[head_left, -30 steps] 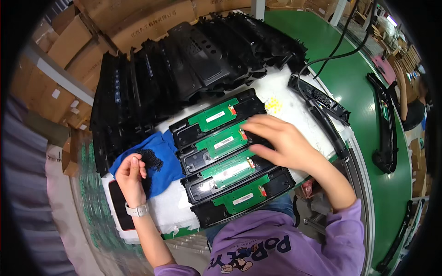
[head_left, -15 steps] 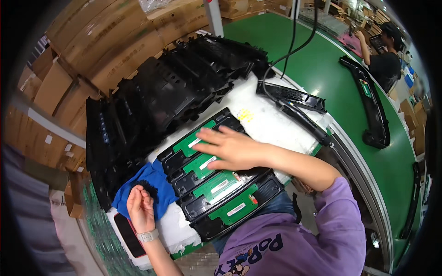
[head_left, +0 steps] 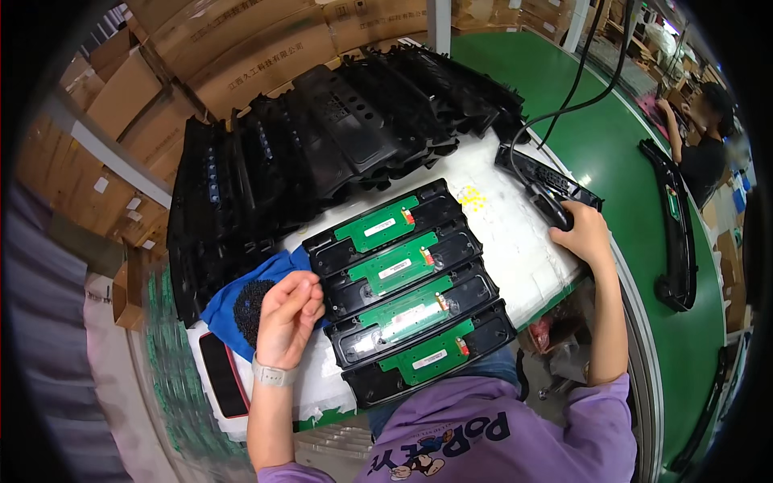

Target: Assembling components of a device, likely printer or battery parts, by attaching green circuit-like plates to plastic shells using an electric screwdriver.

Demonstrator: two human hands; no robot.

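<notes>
My right hand (head_left: pixel 586 233) is wrapped round a black corded electric screwdriver (head_left: pixel 552 209) at the right side of the white work surface. My left hand (head_left: pixel 291 318) hovers beside the blue cloth (head_left: pixel 225 310), its thumb and fingertips pinched together; whatever is between them is too small to make out. On that cloth sits a heap of tiny black pieces, seemingly screws (head_left: pixel 253 310). Several black plastic housings lie side by side in front of me, each with a green circuit board (head_left: pixel 385 227) bearing a white label and a small red-and-white part.
Black molded plastic parts (head_left: pixel 322 121) are piled along the far side. A phone (head_left: pixel 224 374) lies at the near left. Another black housing (head_left: pixel 555 181) rests by the screwdriver's cable (head_left: pixel 580 105). On the green table (head_left: pixel 596 177) is a long black part (head_left: pixel 676 233); a person (head_left: pixel 708 137) works beyond.
My right hand has left the circuit boards, moved right and taken hold of the screwdriver. My left hand has moved slightly right and up, away from the screw heap.
</notes>
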